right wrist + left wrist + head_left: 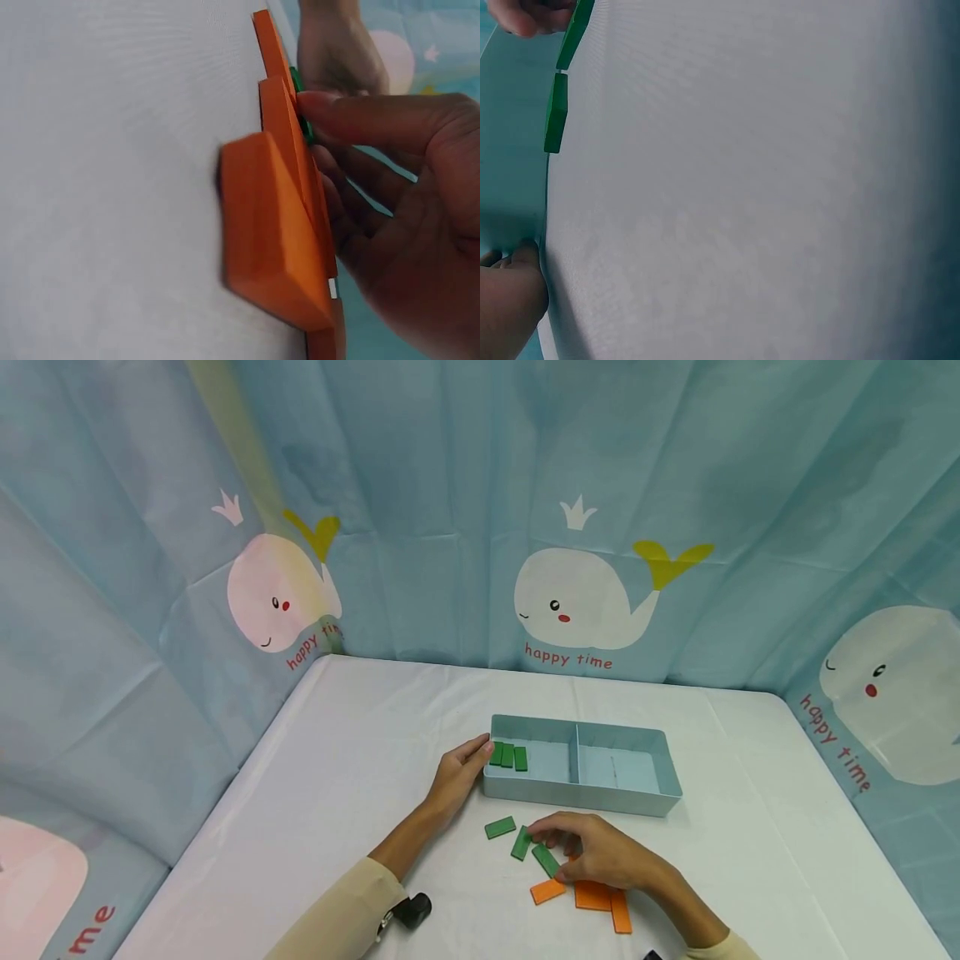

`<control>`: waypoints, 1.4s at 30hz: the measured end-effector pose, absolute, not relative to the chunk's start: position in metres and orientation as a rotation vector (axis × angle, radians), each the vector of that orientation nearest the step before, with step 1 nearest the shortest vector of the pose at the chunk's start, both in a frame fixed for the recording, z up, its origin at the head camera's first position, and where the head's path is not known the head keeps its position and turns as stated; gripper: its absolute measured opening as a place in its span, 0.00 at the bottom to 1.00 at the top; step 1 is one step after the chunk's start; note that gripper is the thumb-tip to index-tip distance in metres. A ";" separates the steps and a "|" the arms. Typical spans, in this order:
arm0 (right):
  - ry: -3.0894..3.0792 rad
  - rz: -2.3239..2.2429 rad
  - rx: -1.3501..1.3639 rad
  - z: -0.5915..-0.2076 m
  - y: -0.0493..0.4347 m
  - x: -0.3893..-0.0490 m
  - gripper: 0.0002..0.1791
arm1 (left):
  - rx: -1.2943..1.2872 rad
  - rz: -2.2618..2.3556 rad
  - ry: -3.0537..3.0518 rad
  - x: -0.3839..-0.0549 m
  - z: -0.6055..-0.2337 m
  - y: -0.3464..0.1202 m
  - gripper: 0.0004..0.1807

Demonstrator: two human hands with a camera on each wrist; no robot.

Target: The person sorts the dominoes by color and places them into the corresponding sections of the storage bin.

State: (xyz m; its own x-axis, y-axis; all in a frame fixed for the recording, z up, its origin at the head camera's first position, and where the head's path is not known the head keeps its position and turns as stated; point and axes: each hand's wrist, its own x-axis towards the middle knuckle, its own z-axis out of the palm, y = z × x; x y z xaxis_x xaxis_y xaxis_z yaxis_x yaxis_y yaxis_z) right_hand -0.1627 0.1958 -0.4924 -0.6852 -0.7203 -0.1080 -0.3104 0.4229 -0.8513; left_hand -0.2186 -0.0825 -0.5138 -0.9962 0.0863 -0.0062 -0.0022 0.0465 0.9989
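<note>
My left hand (456, 779) grips the left end of a blue-grey two-compartment box (573, 792), thumb at the rim. Three green blocks (507, 756) lie in its left compartment, beside the thumb. My right hand (600, 852) hovers over loose blocks in front of the box, thumb and fingers apart. Its index fingertip is right at the upper end of one green block (520, 845). The thumb tip is close to the lower end of another green block (546, 860). In the right wrist view, the thumb overlaps a green block (307, 129) behind orange ones.
A third loose green block (500, 827) lies left of the right hand. Several orange blocks (592, 897) lie under and in front of that hand, with a smaller orange block (547, 892) to their left. A whale-print curtain (450, 568) stands behind the white-covered table (375, 718).
</note>
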 end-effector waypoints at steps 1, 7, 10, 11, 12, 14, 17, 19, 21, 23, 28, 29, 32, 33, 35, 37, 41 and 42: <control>2.218 -1.186 -0.869 -0.493 0.196 -0.163 0.32 | 0.082 2.125 2.220 -0.219 -0.514 -0.082 0.35; 2.224 -1.141 -0.904 -0.492 0.198 -0.162 0.36 | 0.070 2.141 2.199 -0.219 -0.513 -0.082 0.34; 2.249 -1.110 -0.932 -0.492 0.197 -0.162 0.36 | 0.066 2.145 2.198 -0.218 -0.513 -0.082 0.34; 2.258 -1.104 -0.936 -0.492 0.196 -0.162 0.36 | 0.065 2.143 2.201 -0.218 -0.513 -0.082 0.34; 2.266 -1.101 -0.938 -0.492 0.196 -0.162 0.35 | 0.064 2.140 2.205 -0.218 -0.513 -0.082 0.34; 2.278 -1.097 -0.936 -0.493 0.195 -0.162 0.34 | 0.062 2.132 2.214 -0.219 -0.513 -0.082 0.35; 2.288 -1.097 -0.931 -0.493 0.195 -0.162 0.33 | 0.059 2.131 2.212 -0.219 -0.512 -0.082 0.35; 2.291 -1.102 -0.929 -0.493 0.194 -0.162 0.33 | 0.059 2.133 2.206 -0.219 -0.512 -0.082 0.35; 2.289 -1.113 -0.929 -0.493 0.194 -0.162 0.33 | 0.062 2.134 2.205 -0.219 -0.512 -0.083 0.35; 2.282 -1.129 -0.919 -0.494 0.194 -0.161 0.32 | 0.065 2.132 2.208 -0.219 -0.513 -0.083 0.35; 2.269 -1.185 -0.892 -0.494 0.194 -0.161 0.31 | 0.065 2.130 2.215 -0.220 -0.514 -0.083 0.35; 2.272 -1.195 -0.888 -0.494 0.194 -0.161 0.31 | 0.063 2.132 2.213 -0.220 -0.514 -0.083 0.35; 2.286 -1.215 -0.886 -0.494 0.194 -0.162 0.31 | 0.063 2.139 2.208 -0.220 -0.513 -0.082 0.34; 2.293 -1.219 -0.887 -0.493 0.194 -0.162 0.31 | 0.063 2.140 2.207 -0.219 -0.513 -0.082 0.34; 2.308 -1.223 -0.880 -0.493 0.193 -0.162 0.32 | 0.068 2.140 2.209 -0.219 -0.513 -0.082 0.34; 2.322 -1.233 -0.885 -0.492 0.193 -0.161 0.33 | 0.067 2.138 2.207 -0.219 -0.513 -0.082 0.34; 2.337 -1.273 -0.875 -0.489 0.192 -0.161 0.33 | 0.072 2.124 2.215 -0.218 -0.513 -0.082 0.34; 2.337 -1.288 -0.873 -0.488 0.192 -0.161 0.33 | 0.069 2.121 2.214 -0.218 -0.513 -0.082 0.34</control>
State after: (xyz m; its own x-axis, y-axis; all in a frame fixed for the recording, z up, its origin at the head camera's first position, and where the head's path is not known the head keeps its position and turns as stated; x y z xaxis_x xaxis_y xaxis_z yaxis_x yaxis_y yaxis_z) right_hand -0.1605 0.1920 -0.4881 -0.7565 -0.6540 0.0044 -0.3530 0.4026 -0.8446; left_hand -0.2180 -0.0821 -0.5134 -0.9962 0.0842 -0.0229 -0.0193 0.0437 0.9989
